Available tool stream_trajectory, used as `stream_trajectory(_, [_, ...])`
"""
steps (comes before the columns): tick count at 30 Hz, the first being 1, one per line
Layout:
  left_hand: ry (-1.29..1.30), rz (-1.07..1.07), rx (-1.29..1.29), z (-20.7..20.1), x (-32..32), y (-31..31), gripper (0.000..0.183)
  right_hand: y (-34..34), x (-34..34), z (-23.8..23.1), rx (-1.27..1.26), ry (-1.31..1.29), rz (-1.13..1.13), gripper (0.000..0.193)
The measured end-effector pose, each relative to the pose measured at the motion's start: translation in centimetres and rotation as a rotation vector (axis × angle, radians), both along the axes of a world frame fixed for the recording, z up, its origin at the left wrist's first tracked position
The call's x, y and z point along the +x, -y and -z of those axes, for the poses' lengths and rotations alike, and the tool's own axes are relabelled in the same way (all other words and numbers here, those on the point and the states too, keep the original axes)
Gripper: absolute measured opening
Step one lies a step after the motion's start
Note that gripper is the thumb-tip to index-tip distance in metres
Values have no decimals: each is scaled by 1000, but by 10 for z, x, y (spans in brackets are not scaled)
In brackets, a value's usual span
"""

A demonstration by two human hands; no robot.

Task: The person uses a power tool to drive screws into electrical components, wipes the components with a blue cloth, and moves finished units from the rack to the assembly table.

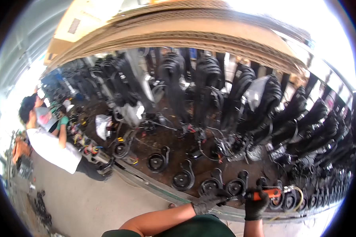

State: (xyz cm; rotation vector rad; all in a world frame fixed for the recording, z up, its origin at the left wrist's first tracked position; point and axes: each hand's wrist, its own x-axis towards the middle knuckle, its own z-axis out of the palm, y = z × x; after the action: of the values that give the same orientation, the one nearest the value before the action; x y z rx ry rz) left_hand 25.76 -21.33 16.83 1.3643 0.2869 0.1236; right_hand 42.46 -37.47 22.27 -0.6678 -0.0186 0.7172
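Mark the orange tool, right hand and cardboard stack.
Orange tool (269, 193), head view: on its orange body.
Right hand (257, 207), head view: middle of the dark glove.
Cardboard stack (209, 30), head view: on a tan surface.

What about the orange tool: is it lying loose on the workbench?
No, the person's gloved right hand is wrapped around the orange tool.

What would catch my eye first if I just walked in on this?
Probably the orange tool, bright against its dark surroundings, held in the gloved right hand at the lower right. Then the thick black looped bundles, hanging in a row across the middle, beneath layered cardboard. Along the near edge of the brown bench, round black parts form a line.
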Motion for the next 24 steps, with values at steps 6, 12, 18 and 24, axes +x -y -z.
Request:
stream_trajectory(6, [-91, -68, -118, -14, 4, 0, 24, -5, -10, -3, 46, 47, 94, 55])
stream_trajectory(12, [186, -173, 589, -24, 17, 0, 15, -4, -15, -3, -91, -15, 82, 51])
stream_trajectory(18, [-132, -104, 241, -13, 19, -2, 13, -6, -4, 6, 15, -126, 139, 54])
stream_trajectory(24, [-143, -194, 233, 34, 23, -24, 36, -12, 14, 28, -1, 160, 251, 59])
